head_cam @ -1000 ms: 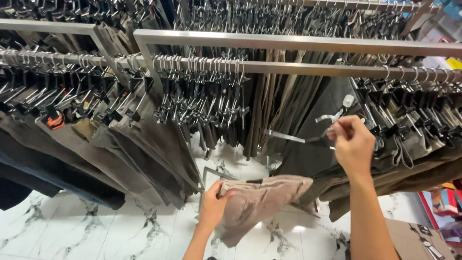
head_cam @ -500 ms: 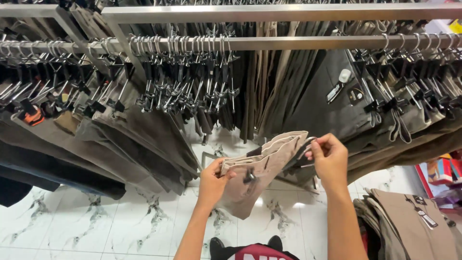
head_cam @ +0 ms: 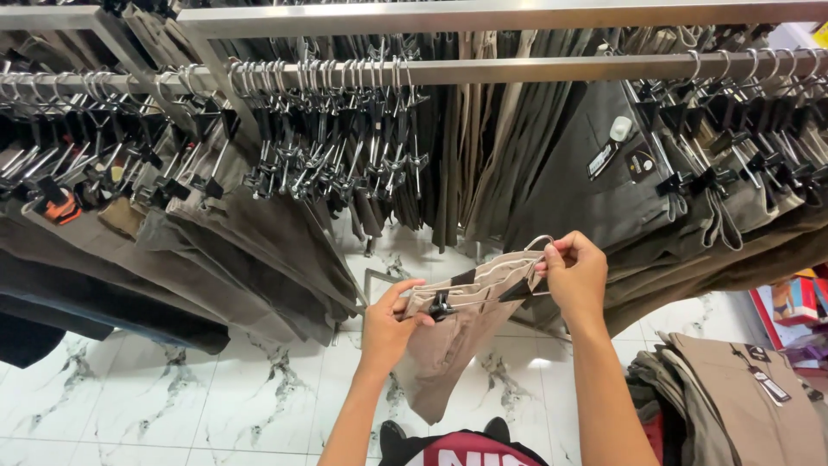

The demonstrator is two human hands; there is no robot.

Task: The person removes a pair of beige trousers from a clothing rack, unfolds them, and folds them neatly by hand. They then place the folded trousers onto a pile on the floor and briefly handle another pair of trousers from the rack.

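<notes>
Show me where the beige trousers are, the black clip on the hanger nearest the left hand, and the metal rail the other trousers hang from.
beige trousers [head_cam: 448, 345]: head view, on the hanging fabric below the waistband.
black clip [head_cam: 442, 305]: head view, on the clip body.
metal rail [head_cam: 552, 67]: head view, on a bare stretch of the bar.

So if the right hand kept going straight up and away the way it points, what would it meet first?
Probably the dark grey trousers hanging from the rail just beyond the right hand, near their tags; depth is hard to judge.

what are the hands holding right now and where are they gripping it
Beige trousers on a clip hanger: the left hand grips the waistband's left end by the black clip, the right hand pinches the right end.
</notes>
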